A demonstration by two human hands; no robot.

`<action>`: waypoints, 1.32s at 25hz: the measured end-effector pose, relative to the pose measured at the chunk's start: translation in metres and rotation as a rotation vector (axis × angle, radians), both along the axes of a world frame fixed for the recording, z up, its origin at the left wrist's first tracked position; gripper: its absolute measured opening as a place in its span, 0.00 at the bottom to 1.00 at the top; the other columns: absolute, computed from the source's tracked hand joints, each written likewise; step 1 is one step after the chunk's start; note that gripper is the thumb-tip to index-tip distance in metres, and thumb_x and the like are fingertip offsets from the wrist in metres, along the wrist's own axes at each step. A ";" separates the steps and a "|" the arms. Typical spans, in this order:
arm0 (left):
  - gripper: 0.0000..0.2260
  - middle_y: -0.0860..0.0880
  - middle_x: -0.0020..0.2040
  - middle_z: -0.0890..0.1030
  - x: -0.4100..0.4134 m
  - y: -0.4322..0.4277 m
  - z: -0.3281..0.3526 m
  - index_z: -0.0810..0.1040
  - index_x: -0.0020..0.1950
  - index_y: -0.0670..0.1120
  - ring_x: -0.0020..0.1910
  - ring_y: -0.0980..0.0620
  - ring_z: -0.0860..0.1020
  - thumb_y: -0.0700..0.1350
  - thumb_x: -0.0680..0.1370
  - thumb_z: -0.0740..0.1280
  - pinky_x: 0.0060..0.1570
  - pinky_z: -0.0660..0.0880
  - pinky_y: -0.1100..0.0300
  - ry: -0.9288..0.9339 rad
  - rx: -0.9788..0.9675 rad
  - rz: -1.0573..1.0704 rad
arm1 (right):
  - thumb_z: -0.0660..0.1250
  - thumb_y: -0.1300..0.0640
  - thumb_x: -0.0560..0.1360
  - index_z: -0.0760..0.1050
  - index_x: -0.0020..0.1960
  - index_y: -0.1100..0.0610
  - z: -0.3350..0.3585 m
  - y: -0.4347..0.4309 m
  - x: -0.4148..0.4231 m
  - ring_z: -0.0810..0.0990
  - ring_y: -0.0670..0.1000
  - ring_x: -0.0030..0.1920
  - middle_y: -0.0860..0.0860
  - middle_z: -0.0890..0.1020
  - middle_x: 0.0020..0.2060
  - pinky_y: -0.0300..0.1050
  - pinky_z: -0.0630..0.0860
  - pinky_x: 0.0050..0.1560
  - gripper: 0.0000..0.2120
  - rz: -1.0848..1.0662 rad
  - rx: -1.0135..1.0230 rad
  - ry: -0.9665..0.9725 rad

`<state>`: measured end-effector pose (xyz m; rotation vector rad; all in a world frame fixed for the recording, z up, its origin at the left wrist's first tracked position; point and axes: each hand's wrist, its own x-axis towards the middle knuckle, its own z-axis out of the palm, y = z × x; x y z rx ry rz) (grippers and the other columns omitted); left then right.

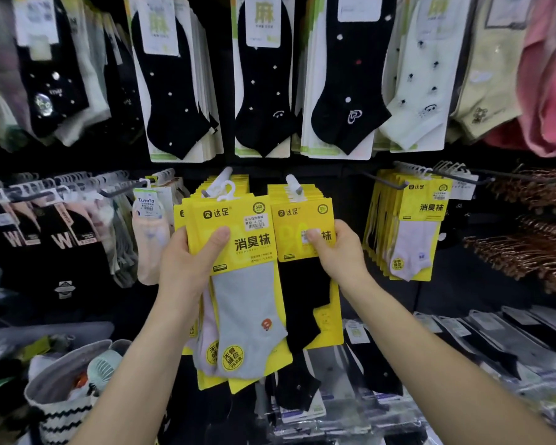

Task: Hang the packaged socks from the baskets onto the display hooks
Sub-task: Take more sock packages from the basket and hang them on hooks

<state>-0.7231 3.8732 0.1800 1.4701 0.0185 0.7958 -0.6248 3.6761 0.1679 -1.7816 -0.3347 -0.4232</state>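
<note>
Hanging step: the left hand (187, 261) holds a small stack of yellow sock packets (238, 284) up at the centre of the frame. Their white hanger loops (227, 191) sit just beside the tip of the centre-left hook (220, 180). Whether any loop is over the tip cannot be told.
Left grip: closed on the stack, thumb pressed flat on the front card and fingers curled behind. A grey sock faces out, with a paler one behind it.
Right grip: the right hand (337, 248) pinches the black-sock packets (305, 252) with the thumb on the front card and the fingers behind. These hang from the centre-right hook (294, 184), and the hand appears to be steadying them.
Done: both centre hooks carry deep rows of yellow packets. A third yellow row (411, 226) hangs at the right of the frame.
Left to do: by my judgement the stack in hand is not yet seated. The striped basket (55, 396) at lower left holds mixed goods, and how many sock packets remain in it cannot be told.
Progress: judged well along for this section, but not finished.
Surface: a shelf (527, 358) at lower right is stacked with clear-wrapped packs lying flat.
Room: the goods hang on a dark display wall. Carded black socks (170, 91) and pale ones hang along the top row, and dark socks hang on rails at centre left. Copper-coloured hangers (527, 248) are bunched at the far right.
</note>
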 end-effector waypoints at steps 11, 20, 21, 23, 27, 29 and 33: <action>0.07 0.57 0.46 0.83 0.017 -0.026 -0.006 0.77 0.49 0.51 0.43 0.63 0.81 0.47 0.72 0.72 0.38 0.77 0.70 0.022 0.039 -0.057 | 0.72 0.47 0.71 0.71 0.54 0.54 -0.004 0.008 0.013 0.76 0.50 0.50 0.50 0.76 0.49 0.43 0.73 0.46 0.18 -0.190 0.084 0.183; 0.10 0.57 0.45 0.84 0.019 -0.052 -0.018 0.77 0.49 0.52 0.45 0.60 0.82 0.49 0.70 0.72 0.39 0.78 0.68 0.026 0.010 -0.159 | 0.72 0.55 0.71 0.78 0.44 0.49 0.007 -0.006 -0.040 0.83 0.43 0.41 0.45 0.85 0.38 0.38 0.80 0.42 0.04 0.215 0.200 -0.049; 0.08 0.57 0.47 0.83 0.020 -0.052 -0.019 0.77 0.49 0.53 0.46 0.61 0.81 0.48 0.72 0.71 0.40 0.77 0.69 0.030 0.004 -0.150 | 0.71 0.57 0.72 0.77 0.44 0.50 0.007 -0.010 -0.039 0.84 0.43 0.40 0.45 0.85 0.37 0.38 0.80 0.40 0.03 0.217 0.223 -0.025; 0.03 0.57 0.49 0.82 0.021 -0.050 -0.019 0.77 0.49 0.54 0.48 0.61 0.80 0.47 0.76 0.67 0.42 0.77 0.70 0.041 0.018 -0.125 | 0.70 0.58 0.73 0.76 0.45 0.52 0.007 -0.016 -0.036 0.84 0.42 0.39 0.45 0.85 0.35 0.35 0.79 0.37 0.03 0.216 0.224 0.024; 0.04 0.58 0.48 0.81 0.019 -0.035 -0.015 0.77 0.51 0.52 0.47 0.62 0.79 0.48 0.77 0.66 0.43 0.75 0.69 0.021 0.056 -0.037 | 0.68 0.59 0.75 0.75 0.46 0.52 0.011 -0.021 -0.032 0.83 0.40 0.37 0.42 0.84 0.34 0.32 0.76 0.34 0.03 0.182 0.235 0.030; 0.03 0.58 0.46 0.81 0.018 -0.030 -0.014 0.77 0.50 0.53 0.46 0.62 0.79 0.48 0.77 0.66 0.41 0.75 0.70 0.016 0.058 -0.036 | 0.68 0.58 0.75 0.75 0.46 0.51 0.015 -0.020 -0.032 0.83 0.40 0.37 0.42 0.84 0.34 0.33 0.76 0.34 0.03 0.197 0.244 0.019; 0.04 0.58 0.47 0.82 0.017 -0.043 -0.019 0.77 0.48 0.53 0.44 0.64 0.80 0.47 0.75 0.69 0.42 0.76 0.70 0.052 0.038 -0.095 | 0.70 0.54 0.73 0.74 0.43 0.53 0.007 -0.008 -0.038 0.84 0.48 0.40 0.48 0.84 0.36 0.49 0.81 0.43 0.05 0.073 0.204 0.002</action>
